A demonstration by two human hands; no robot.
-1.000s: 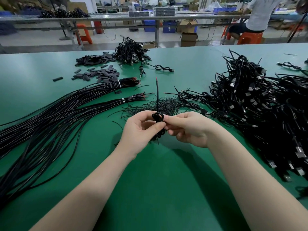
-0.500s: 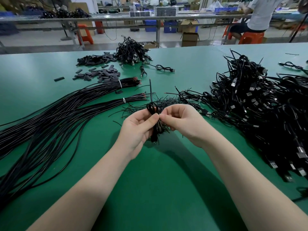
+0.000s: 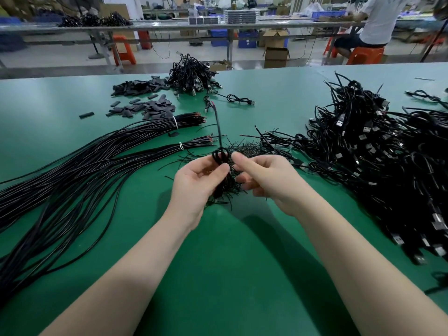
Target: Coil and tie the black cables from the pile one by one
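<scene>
Cables [image 3: 378,151] heaped on green table [image 3: 242,275]; workshop benches [image 3: 184,26] behind.

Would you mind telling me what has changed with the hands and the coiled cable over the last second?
The right hand has let go of the coiled cable and drawn a little to the right, fingers loosely curled. The left hand still pinches the coil, now alone, and its free end has tilted to the left. The loose cable bundles and the big pile lie as before on the green table.

Orange stools [image 3: 124,50] beside long workbench [image 3: 169,26], pale floor.
</scene>
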